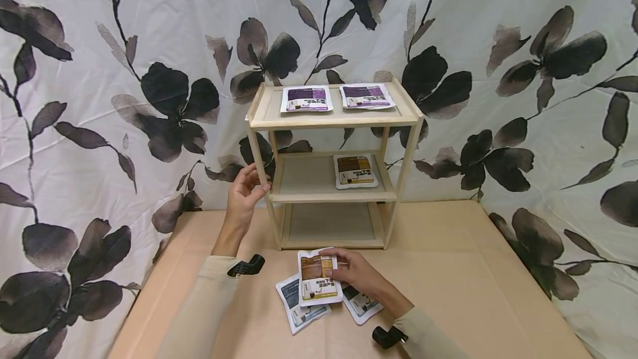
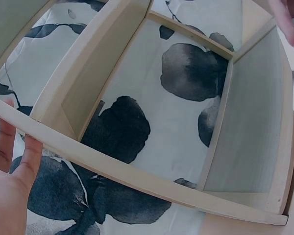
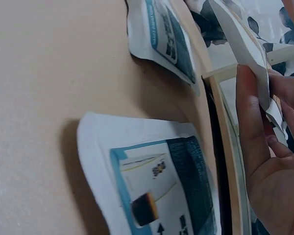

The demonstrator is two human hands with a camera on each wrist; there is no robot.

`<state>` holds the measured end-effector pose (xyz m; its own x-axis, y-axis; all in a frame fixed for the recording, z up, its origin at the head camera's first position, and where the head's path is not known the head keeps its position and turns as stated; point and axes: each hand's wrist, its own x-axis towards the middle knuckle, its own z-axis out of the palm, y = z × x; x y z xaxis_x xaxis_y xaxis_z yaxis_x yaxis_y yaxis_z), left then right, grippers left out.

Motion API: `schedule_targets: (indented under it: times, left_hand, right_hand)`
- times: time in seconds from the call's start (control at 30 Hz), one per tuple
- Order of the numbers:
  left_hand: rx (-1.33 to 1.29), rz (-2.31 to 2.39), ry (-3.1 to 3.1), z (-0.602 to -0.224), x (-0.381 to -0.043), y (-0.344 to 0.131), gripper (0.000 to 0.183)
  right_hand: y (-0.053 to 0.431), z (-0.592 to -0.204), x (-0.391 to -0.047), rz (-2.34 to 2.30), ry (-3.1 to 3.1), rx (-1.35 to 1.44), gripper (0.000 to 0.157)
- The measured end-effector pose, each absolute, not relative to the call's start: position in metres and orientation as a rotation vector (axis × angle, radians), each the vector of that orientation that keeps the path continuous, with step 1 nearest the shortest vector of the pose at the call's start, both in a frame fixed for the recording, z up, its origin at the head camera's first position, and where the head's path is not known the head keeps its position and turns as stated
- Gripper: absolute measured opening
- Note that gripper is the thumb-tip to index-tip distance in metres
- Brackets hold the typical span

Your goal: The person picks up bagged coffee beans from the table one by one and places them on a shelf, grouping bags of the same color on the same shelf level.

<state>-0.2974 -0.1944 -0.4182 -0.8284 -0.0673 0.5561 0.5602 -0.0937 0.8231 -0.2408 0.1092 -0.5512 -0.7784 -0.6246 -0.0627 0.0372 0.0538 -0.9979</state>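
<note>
A small three-tier wooden shelf rack (image 1: 309,179) stands at the back of the table. My left hand (image 1: 239,201) holds its left front post at about the height of the middle tier, with fingers (image 2: 27,161) against the wood in the left wrist view. In front of the rack my right hand (image 1: 358,273) pinches a white pouch with a brown and yellow label (image 1: 314,278) by its right side, raised off the table. Below it lie two white pouches with blue labels, a left one (image 1: 291,298) and a right one (image 1: 366,306), both partly covered in the head view.
Two purple-labelled pouches, one left (image 1: 306,98) and one right (image 1: 368,96), lie on the top tier. Another brown and yellow pouch (image 1: 355,170) is on the right of the middle tier. Behind the table (image 1: 448,270) hangs a flowered cloth (image 1: 189,32).
</note>
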Motion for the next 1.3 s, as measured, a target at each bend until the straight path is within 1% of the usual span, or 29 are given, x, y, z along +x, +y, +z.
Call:
schedule_targets:
  times: [0.3,0.77,0.97,1.3]
  left_hand:
    - [-0.546,-1.993,-1.754,-0.418,-0.298,-0.195,0.049]
    - [-0.545,-2.006,-1.733,-0.419,-0.300,-0.195,0.049]
    - [-0.551,-2.007,-1.736,-0.419,-0.300,-0.196,0.048]
    - [-0.555,-2.007,-1.744,-0.420,-0.299,-0.196,0.049]
  right_hand:
    - [0.113,-0.538,-0.239,-1.779,1.822,-0.569,0.054]
    - [0.119,-0.514,-0.242,-1.770,1.864,-0.672,0.058]
    - [0.119,-0.500,-0.242,-1.785,1.870,-0.665,0.060]
    - [0.118,-0.477,-0.244,-1.785,1.902,-0.711,0.059]
